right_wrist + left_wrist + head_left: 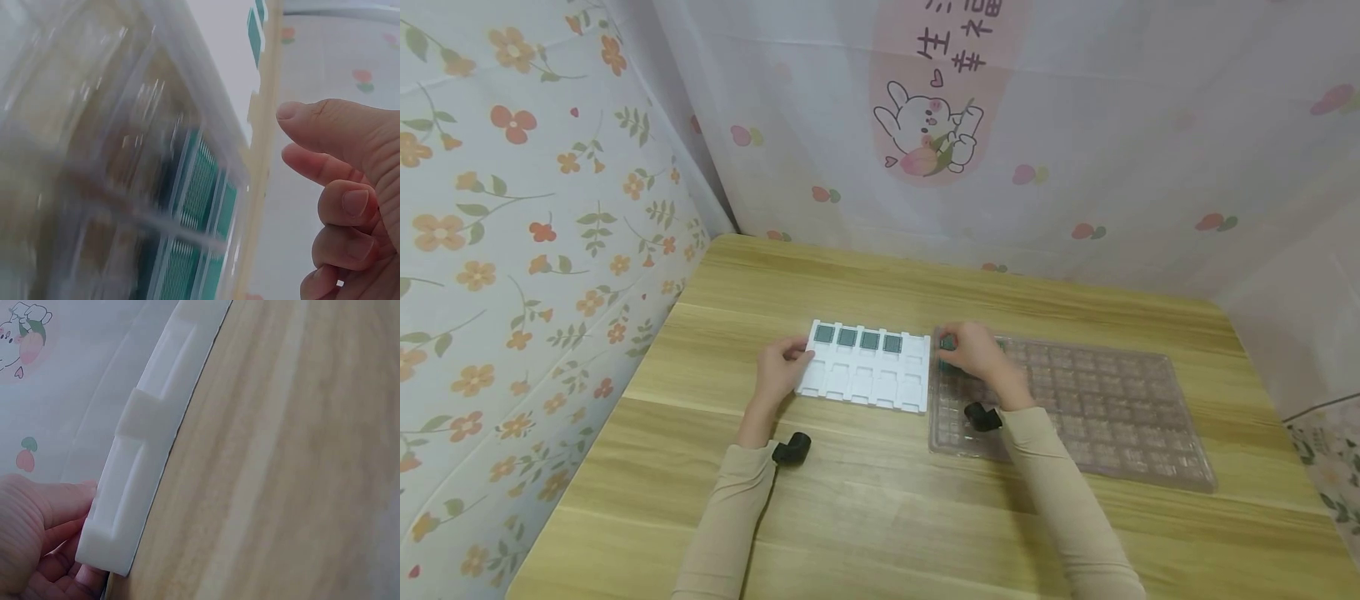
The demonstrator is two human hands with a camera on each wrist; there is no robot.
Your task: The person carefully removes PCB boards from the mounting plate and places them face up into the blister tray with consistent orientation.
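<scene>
My left hand (778, 371) grips the left edge of a white plastic tray (882, 387), thumb on top and fingers at the side. Several green square chip-like pieces (869, 340) sit in the tray's far row; its near row shows bare white pockets. Over the far left corner of a clear compartmented tray (1105, 429) is my right hand (977, 352). The right wrist view shows its thumb and index finger apart, nothing between them, the other fingers curled. Green ridged pieces (199, 181) lie in the clear tray's compartments near that hand, partly hidden by it in the head view.
Both trays lie side by side on a wooden table (850, 500), nearly touching. A printed white curtain (1075, 125) hangs behind, and a floral curtain (512, 250) hangs at the left. Black wrist-camera mounts (793, 450) stick out from both sleeves.
</scene>
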